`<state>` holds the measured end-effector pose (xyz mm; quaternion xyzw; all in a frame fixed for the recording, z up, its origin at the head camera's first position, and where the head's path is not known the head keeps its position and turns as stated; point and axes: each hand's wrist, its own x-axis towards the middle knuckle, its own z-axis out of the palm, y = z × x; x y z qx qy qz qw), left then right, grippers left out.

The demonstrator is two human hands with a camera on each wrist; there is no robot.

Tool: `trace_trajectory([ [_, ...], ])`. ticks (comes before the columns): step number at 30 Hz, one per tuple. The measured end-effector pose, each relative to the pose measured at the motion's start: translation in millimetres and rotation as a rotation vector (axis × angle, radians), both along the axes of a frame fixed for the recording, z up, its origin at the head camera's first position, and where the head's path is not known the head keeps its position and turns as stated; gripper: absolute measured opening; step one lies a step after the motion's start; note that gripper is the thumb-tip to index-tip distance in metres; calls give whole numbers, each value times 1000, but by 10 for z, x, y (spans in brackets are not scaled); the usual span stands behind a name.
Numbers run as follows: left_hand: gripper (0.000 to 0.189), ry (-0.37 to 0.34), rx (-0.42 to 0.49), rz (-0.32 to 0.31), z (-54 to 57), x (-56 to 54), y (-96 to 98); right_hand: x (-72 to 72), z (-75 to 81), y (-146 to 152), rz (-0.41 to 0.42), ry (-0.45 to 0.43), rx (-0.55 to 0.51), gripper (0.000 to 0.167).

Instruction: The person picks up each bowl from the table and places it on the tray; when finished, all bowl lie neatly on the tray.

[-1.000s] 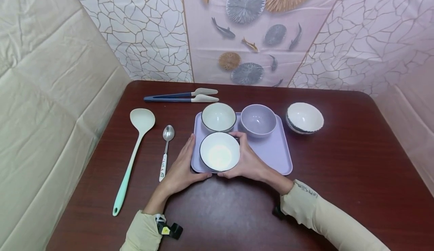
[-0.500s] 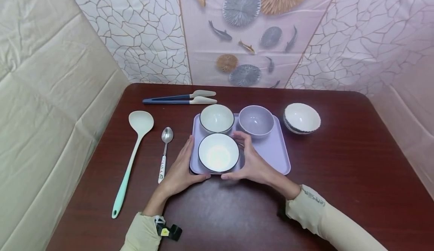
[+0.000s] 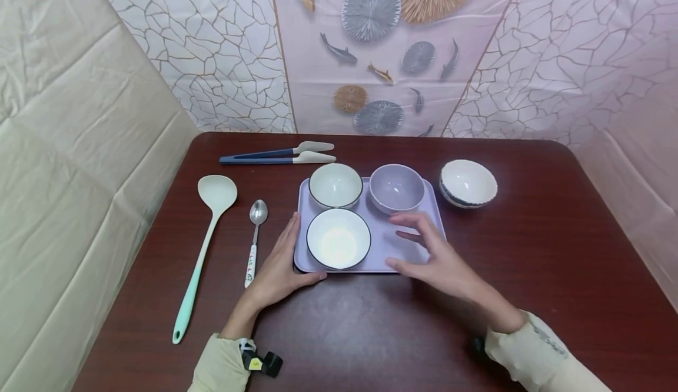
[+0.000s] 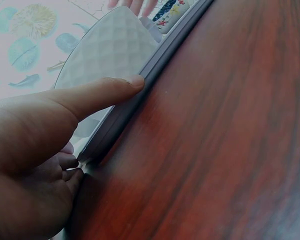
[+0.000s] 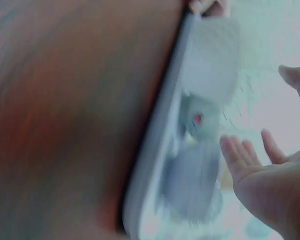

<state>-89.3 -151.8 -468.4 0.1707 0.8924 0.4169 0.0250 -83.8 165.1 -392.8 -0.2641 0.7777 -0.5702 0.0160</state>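
A lilac tray [image 3: 381, 256] carries three bowls. A white bowl with a dark rim [image 3: 339, 239] sits at its front left; its dimpled side [image 4: 110, 45] fills the upper left wrist view. Behind it stands a pale bowl with a dark rim [image 3: 336, 185], and at the back right a lilac bowl [image 3: 396, 188]. My left hand [image 3: 278, 265] touches the tray's front left corner, fingers straight along the left side and thumb [image 4: 110, 92] on the front rim. My right hand [image 3: 436, 256] hovers over the tray's right part, fingers spread and holding nothing.
White bowls, seemingly stacked [image 3: 468, 183], stand right of the tray. To its left lie a spoon [image 3: 255, 236] and a ladle with a mint-green handle [image 3: 206, 251]. Blue-handled tongs [image 3: 278, 155] lie near the table's back edge.
My right hand has let go of the front white bowl and moved right, away from it. My left hand stays at the tray's corner. The bowls keep their places on the tray.
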Motion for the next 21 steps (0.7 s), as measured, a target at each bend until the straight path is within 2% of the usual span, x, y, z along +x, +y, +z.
trace_trajectory([
  [3,122,5,1,3,4,3,-5,-25,-25,236,-13,12,-18,59],
  [6,122,9,-4,3,6,5,-5,-14,-8,458,-64,-31,-3,48],
  [12,122,7,-3,1,4,13,-5,-38,-65,833,-247,-19,89,38],
  [16,123,14,-4,5,2,10,-8,-128,-76,976,-375,12,98,43],
  [21,123,12,-3,0,-7,11,3,-256,17,1057,-526,30,111,69],
])
